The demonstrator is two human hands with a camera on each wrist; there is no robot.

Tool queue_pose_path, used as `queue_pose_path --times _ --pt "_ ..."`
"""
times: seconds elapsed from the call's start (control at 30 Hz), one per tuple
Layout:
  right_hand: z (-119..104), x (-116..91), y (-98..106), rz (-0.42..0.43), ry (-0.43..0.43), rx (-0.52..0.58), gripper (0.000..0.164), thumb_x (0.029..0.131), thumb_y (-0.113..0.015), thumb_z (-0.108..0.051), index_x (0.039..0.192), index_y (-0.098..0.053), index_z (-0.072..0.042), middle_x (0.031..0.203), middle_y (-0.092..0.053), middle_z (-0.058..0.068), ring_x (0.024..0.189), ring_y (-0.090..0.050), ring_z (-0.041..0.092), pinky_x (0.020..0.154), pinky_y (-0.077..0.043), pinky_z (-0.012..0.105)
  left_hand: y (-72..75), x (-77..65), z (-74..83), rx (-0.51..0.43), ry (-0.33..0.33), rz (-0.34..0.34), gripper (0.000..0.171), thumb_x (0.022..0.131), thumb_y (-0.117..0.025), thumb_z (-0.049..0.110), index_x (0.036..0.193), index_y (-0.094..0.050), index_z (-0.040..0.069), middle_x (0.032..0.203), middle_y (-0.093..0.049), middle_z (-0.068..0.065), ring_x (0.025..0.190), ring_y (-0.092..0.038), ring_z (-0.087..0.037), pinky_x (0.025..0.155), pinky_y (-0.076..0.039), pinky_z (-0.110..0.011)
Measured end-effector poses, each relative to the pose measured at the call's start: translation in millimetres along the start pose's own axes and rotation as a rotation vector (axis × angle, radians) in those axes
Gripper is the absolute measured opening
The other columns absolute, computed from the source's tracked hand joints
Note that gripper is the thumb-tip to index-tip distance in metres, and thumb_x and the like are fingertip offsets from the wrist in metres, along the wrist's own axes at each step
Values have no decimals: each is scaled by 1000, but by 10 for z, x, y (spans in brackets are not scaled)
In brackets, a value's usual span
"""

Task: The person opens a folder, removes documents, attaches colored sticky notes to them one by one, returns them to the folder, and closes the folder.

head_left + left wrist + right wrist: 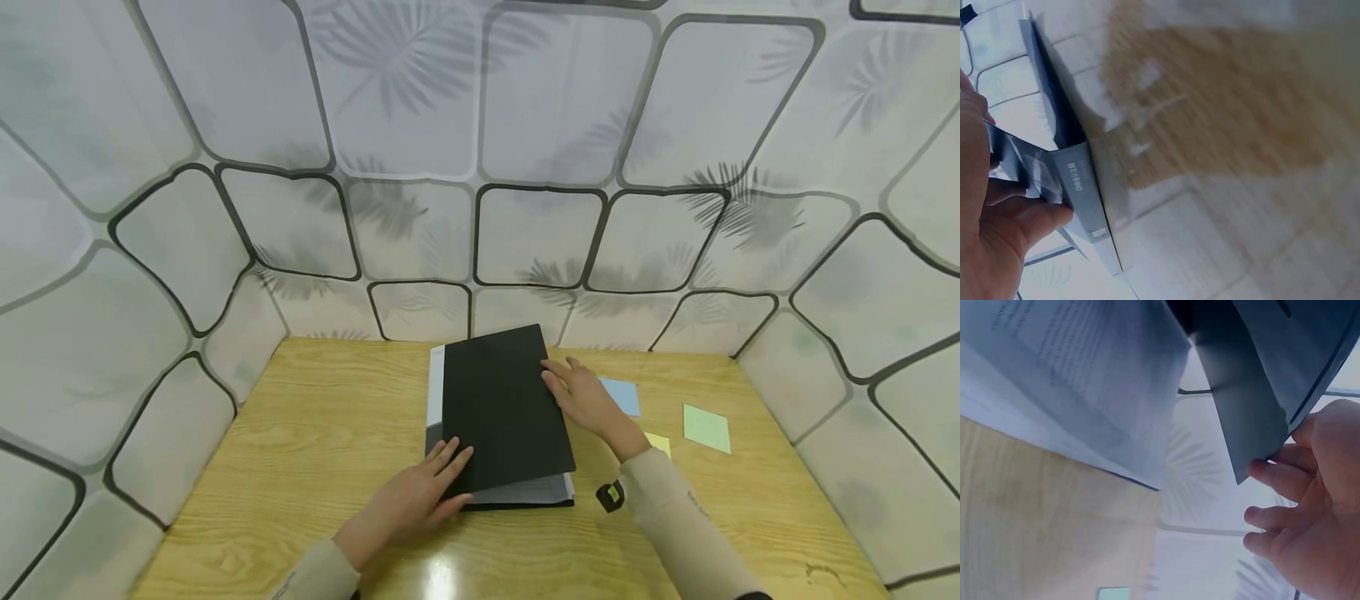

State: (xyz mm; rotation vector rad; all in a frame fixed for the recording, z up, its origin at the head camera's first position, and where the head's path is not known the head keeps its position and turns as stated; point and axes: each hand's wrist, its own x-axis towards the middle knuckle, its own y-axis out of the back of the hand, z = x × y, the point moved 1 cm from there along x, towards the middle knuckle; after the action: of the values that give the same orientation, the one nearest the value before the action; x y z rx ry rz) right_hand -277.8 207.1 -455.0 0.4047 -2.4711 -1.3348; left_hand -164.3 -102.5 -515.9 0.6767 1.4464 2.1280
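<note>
A black folder (502,408) lies on the table with its front cover raised a little. Printed pages (1085,375) show inside, and its light spine label (436,392) is at the left. My left hand (412,496) rests on the cover's lower left corner, fingers extended and thumb at the bottom edge. From the left wrist, that thumb is beside the lettered spine (1079,181). At the cover's right edge, my right hand (588,400) pinches the cover; the right wrist view has fingertips (1260,469) against the inner side of the cover (1235,412).
Blue (622,397), yellow (659,443) and green (707,428) paper notes lie on the wooden table (337,417) to the right. A small black object (610,497) is near my right sleeve. Patterned fabric walls (420,225) surround the table.
</note>
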Motion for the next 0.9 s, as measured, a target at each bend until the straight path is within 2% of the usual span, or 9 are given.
queue_pose_path --times 0.17,0.23,0.33,0.5,0.77,0.83,0.9 --pt "-91 45 55 47 48 21 49 117 -38 -31 155 -51 -4 154 -48 36 146 -40 59 116 -37 73 29 -80 1 9 -47 119 60 110 -57 39 156 -49 2 155 -51 -29 134 -63 -41 93 -63 -47" --pt "-132 65 72 67 62 37 49 117 -38 -32 155 -51 -5 155 -50 34 148 -40 56 116 -37 72 32 -110 0 12 -68 171 59 109 -61 35 154 -51 0 152 -54 -29 127 -67 -40 90 -64 -44" --pt "-207 105 95 93 84 71 49 116 -39 -34 155 -52 -7 155 -52 28 151 -38 52 118 -36 71 19 -149 -11 13 -97 244 58 106 -66 29 152 -52 -3 148 -58 -30 105 -77 -32 81 -66 -36" --pt "-307 166 123 133 94 97 51 117 -37 -34 159 -48 -7 160 -50 20 156 -33 47 124 -31 67 -5 -203 -25 -44 -114 334 56 104 -70 20 151 -52 -6 145 -59 -32 80 -78 -22 74 -65 -30" --pt "-289 190 95 189 92 85 49 116 -39 -28 154 -50 2 157 -52 25 151 -41 49 124 -35 63 -35 -287 -31 -72 -156 494 55 99 -75 12 146 -56 -9 137 -66 -31 107 -77 -31 85 -65 -34" --pt "-248 185 73 189 89 81 49 116 -40 -28 153 -50 3 156 -53 25 149 -45 47 123 -37 62 -37 -305 -36 -108 -165 527 54 98 -75 10 145 -56 -10 127 -73 -27 96 -78 -19 83 -63 -25" --pt "-202 173 48 183 77 76 50 116 -41 -29 153 -50 3 155 -53 26 147 -46 48 121 -38 63 -35 -320 -41 -159 -177 560 55 97 -75 6 145 -56 -11 105 -78 -15 77 -68 -2 75 -58 -15"
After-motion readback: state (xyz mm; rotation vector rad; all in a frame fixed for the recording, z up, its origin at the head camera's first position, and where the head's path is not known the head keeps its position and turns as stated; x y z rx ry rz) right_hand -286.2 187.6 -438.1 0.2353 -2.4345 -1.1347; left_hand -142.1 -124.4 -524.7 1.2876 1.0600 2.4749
